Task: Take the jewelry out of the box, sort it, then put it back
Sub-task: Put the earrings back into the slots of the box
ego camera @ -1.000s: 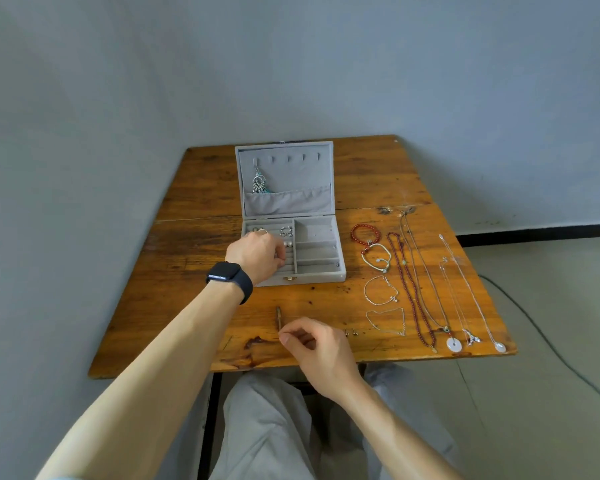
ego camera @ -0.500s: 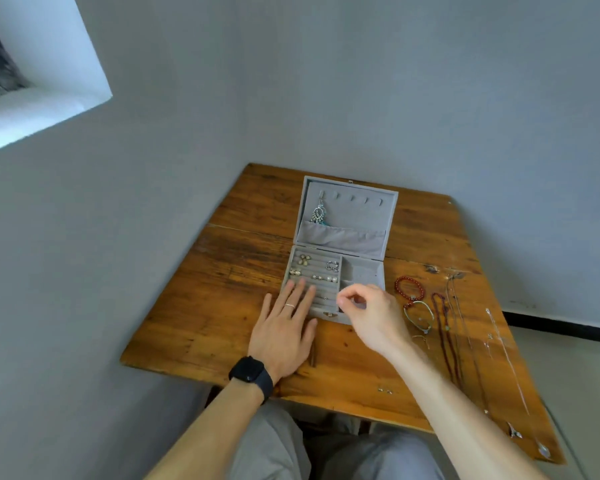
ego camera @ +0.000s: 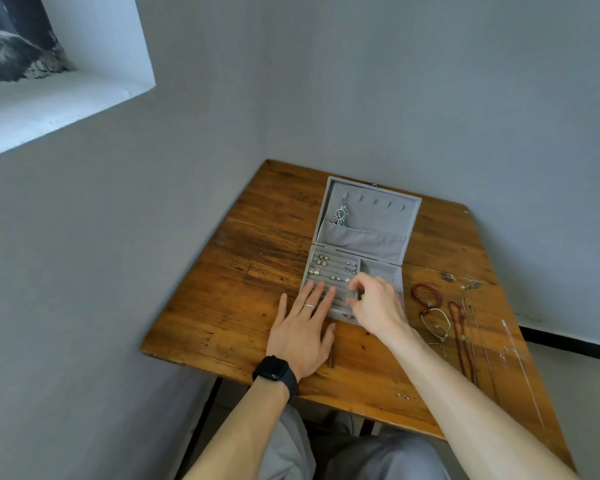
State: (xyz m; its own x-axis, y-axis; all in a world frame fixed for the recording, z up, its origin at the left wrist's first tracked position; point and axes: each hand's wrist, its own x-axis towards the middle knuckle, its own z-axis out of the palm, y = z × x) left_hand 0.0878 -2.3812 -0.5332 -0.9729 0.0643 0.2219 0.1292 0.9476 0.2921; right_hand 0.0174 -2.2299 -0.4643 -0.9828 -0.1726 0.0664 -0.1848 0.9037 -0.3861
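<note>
On the wooden table (ego camera: 243, 306), an open grey box (ego camera: 378, 220) is lying with its lid tipped back. The left hand (ego camera: 300, 334) is resting flat and spread, its palm on the wood and its fingertips reaching onto the near left corner of the box, apparently steadying it. The right hand (ego camera: 378, 306) is hovering over the padded rolls in the left half of the tray. Its fingers are curled and its thumb and forefinger (ego camera: 356, 288) are drawing close together, but whether they are pinching a piece is too small to tell. Several small earrings (ego camera: 323, 260) are sitting pushed into the rolls, and one dangling earring (ego camera: 340, 215) is hanging from a hook in the lid. To the right of the box, a red bead bracelet (ego camera: 426, 295), a dark bead necklace (ego camera: 461, 337) and thin chains (ego camera: 478, 327) are lying side by side. A few tiny studs (ego camera: 402, 395) are lying near the front edge. These pieces are probably very light, hard and slippery, and the chains are limp and likely to tangle. A stud is best taken by its head with two fingertips and pressed post-first between the rolls. A chain is best lifted near the clasp so that it hangs straight. The box is light enough to slide, so bracing it is sensible.
</note>
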